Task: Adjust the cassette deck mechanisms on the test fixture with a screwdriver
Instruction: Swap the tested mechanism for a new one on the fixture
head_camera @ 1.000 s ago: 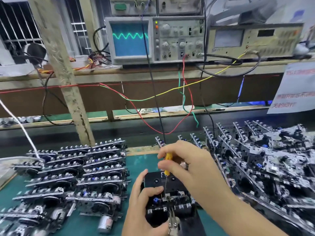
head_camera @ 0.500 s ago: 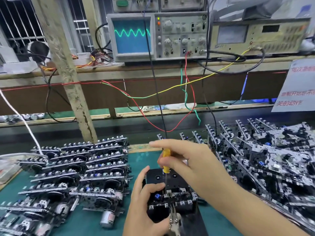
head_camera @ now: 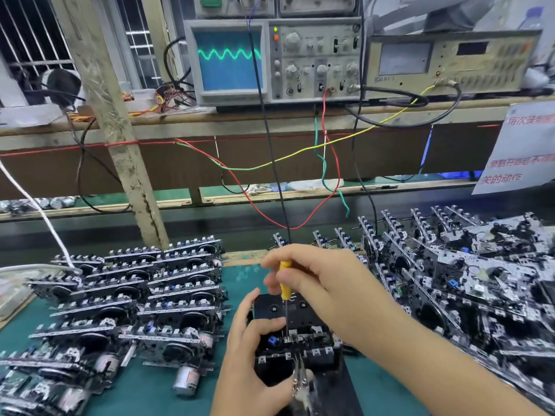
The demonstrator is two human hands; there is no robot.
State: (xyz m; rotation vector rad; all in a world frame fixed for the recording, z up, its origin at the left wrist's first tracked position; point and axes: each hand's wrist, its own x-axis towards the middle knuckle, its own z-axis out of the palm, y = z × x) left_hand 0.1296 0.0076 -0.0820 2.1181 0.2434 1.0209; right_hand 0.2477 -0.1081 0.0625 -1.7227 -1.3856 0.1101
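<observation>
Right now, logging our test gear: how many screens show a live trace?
1: the oscilloscope on the shelf, its blue screen showing a green wave. The grey instrument beside it has a blank display.

Decks (head_camera: 126,298) left of fixture (head_camera: 295,334) (more decks (head_camera: 468,283) rt).

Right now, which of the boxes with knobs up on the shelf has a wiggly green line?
The left box: its blue screen shows a green wave. The right box has a blank grey window.
</observation>
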